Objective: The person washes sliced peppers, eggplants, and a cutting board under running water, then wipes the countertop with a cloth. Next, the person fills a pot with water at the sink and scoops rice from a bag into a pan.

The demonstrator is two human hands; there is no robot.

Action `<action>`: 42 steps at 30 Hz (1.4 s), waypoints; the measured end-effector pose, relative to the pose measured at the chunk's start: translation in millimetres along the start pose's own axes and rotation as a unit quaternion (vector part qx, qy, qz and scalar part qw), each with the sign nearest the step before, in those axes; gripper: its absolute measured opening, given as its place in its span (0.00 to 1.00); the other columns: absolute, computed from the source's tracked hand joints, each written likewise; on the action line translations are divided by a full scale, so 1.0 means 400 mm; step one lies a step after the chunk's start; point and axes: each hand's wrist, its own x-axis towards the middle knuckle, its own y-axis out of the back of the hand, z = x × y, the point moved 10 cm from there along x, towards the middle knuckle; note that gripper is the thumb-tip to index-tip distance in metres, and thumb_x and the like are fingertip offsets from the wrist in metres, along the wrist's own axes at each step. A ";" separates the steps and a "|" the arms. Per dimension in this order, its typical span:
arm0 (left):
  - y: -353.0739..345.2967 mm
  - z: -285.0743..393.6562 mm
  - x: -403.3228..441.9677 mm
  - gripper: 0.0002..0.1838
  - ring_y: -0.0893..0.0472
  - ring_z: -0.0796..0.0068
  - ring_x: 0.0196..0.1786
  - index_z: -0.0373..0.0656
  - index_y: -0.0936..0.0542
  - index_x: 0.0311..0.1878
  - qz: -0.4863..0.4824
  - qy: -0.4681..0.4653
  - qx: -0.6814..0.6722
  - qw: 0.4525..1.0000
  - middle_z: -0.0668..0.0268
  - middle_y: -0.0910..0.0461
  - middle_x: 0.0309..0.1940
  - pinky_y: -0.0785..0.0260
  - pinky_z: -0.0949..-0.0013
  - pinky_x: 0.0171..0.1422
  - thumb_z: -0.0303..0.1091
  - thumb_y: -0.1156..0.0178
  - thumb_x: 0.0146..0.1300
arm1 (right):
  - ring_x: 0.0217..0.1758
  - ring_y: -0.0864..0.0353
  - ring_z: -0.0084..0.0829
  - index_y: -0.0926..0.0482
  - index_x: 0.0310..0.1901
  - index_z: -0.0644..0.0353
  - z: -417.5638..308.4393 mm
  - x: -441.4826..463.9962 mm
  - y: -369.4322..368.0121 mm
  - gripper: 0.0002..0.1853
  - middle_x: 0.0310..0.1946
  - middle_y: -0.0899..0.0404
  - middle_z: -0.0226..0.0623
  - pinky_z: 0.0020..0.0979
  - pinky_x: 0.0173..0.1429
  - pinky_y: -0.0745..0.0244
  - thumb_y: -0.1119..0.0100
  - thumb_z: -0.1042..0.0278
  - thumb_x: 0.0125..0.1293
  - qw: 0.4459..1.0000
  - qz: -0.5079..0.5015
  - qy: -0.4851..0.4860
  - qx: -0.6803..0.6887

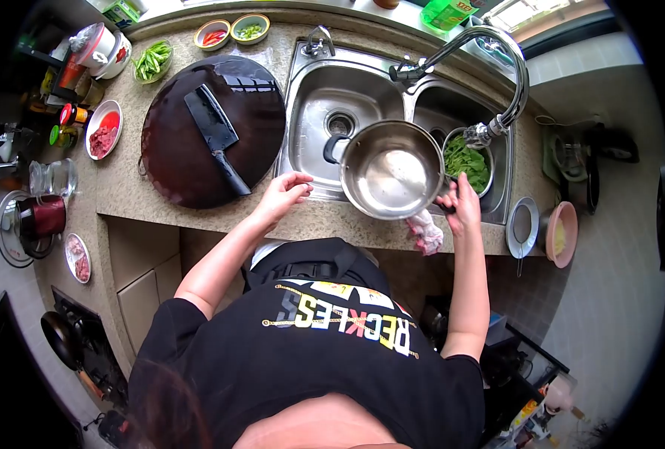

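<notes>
A stainless steel pot [394,168] with two black side handles is held over the front of the double sink. My right hand [461,203] is closed on its right handle. Near the sink's front edge my left hand [286,196] hovers, fingers loosely apart, touching neither the pot nor the board. The pot's inside shows bare shiny metal. Leafy greens [467,161] sit in a bowl in the right basin, beside the pot. Left of the sink lies a dark round cutting board [168,142] with a cleaver [214,127] on it, handle toward me.
A curved faucet [516,82] arches over the right basin. Left are plates of raw meat [103,138] and sliced green peppers [153,61]. A strainer [523,224] and pink bowl [561,233] stand at right. A cloth [425,233] hangs over the counter's front edge.
</notes>
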 end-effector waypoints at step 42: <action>0.049 0.079 0.042 0.13 0.24 0.78 0.47 0.36 0.26 0.49 0.036 -0.074 0.154 0.985 0.65 0.23 0.41 0.33 0.74 0.54 0.28 0.46 0.61 | 0.44 0.25 0.32 0.40 0.62 0.57 0.739 0.256 -0.495 0.25 0.47 0.27 0.39 0.32 0.49 0.29 0.50 0.71 0.63 0.928 -0.178 -0.280 -0.168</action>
